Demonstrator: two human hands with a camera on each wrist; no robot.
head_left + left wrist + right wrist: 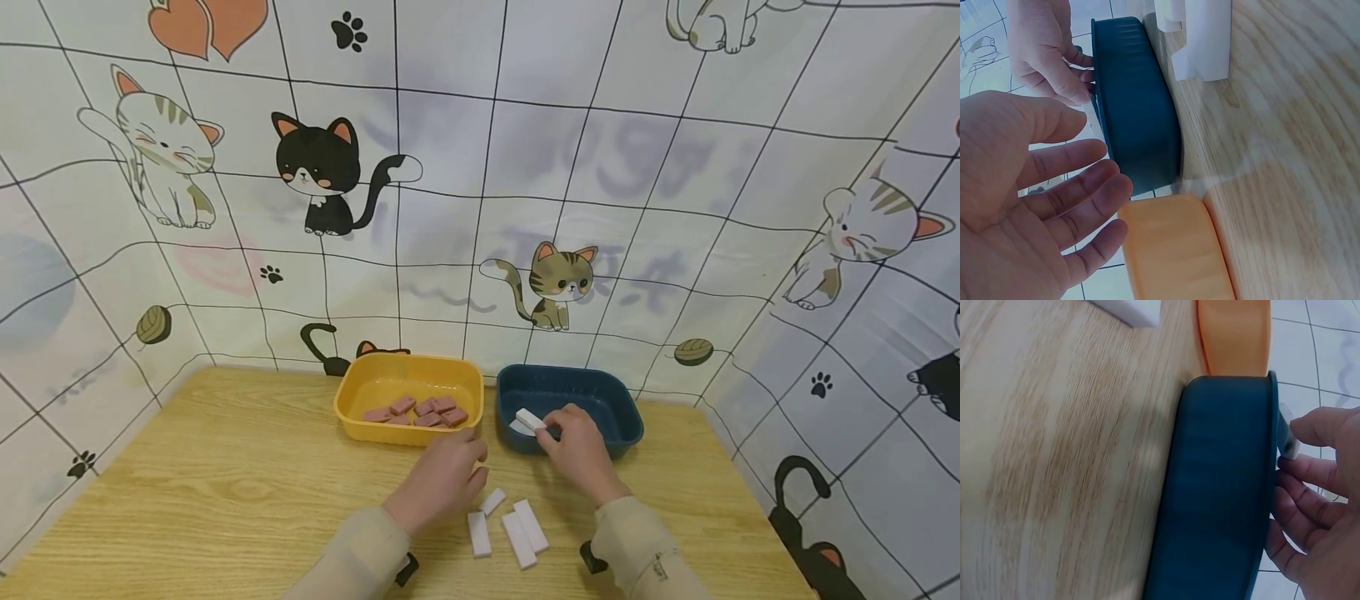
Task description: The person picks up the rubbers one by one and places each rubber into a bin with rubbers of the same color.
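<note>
My right hand pinches a white block between thumb and fingers over the blue bin. Another white piece lies inside that bin, beneath the pinched block. In the right wrist view, the block shows at the bin's rim, partly hidden by it. My left hand hovers in front of the yellow bin, fingers loosely bent with nothing in them. The left wrist view shows its palm and spread fingers. Several white blocks lie on the table between my forearms.
Several pink blocks sit in the yellow bin, left of the blue one. Both bins stand at the back of the wooden table, close to a wall covering printed with cats and grid lines. Similar printed sheets rise at both sides.
</note>
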